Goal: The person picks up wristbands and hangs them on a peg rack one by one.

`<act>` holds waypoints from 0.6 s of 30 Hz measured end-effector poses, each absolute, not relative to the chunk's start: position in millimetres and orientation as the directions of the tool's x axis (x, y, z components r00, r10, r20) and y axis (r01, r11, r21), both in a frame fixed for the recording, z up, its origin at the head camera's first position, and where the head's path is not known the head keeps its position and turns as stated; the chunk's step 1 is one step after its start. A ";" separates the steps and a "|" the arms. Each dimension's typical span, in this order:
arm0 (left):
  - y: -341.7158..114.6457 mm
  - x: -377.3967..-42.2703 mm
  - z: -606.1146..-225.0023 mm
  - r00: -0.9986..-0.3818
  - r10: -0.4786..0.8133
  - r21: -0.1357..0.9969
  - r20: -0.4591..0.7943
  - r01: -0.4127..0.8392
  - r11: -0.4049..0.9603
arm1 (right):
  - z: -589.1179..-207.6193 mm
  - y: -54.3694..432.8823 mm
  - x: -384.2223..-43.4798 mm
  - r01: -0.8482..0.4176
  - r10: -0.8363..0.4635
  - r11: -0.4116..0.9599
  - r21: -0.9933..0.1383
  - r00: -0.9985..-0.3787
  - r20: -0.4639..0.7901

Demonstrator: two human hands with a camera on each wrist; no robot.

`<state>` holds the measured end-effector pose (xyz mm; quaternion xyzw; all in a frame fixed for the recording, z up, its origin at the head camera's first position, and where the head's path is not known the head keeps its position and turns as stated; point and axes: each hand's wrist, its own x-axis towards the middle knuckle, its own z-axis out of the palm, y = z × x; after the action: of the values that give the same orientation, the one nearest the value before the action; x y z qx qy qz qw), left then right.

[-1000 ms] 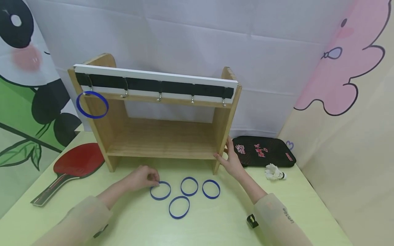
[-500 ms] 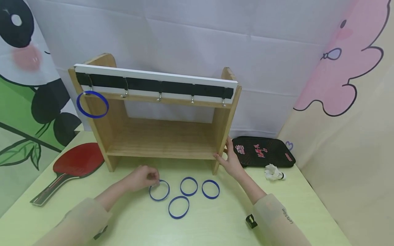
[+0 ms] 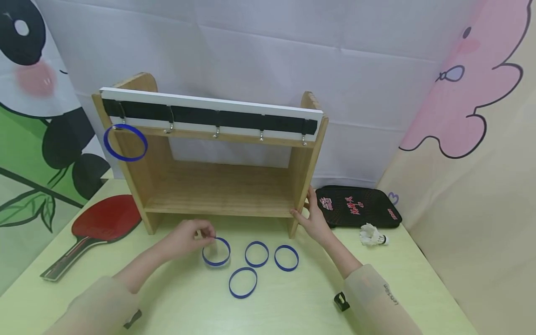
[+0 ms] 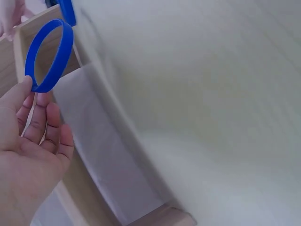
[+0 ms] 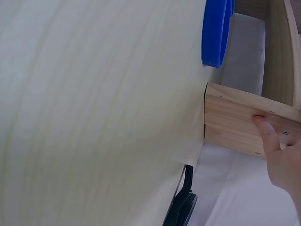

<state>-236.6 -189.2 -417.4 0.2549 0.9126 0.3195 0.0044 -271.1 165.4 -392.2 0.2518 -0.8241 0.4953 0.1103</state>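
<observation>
Tabletop (image 3: pixel 188 302), wooden rack (image 3: pixel 222 186) at far side, right hand (image 3: pixel 315 222) spread against its right side, left hand (image 3: pixel 184 238) pinching a blue ring (image 4: pixel 63 56) near the rack's front, raised from where it lay a second ago, sleeve lettering (image 3: pixel 391 294) apparently "LetsSlim"

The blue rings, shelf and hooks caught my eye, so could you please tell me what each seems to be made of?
Blue rings: probably rubber or plastic; smooth, evenly coloured bands, though the look leaves open which.
Shelf: apparently wood, pale and smooth-looking, with visible grain.
Hooks: likely metal, given their silvery shine.
</observation>
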 end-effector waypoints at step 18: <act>-193.8 -209.2 -333.1 -0.831 0.326 0.494 0.450 0.536 0.685 | -391.9 165.0 -270.7 -0.506 -0.291 0.391 -0.769 -0.861 0.418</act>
<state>-209.2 -193.8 -333.1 0.2389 0.9028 0.3171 -0.1654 -270.7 165.0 -391.9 0.2408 -0.8269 0.4965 0.1082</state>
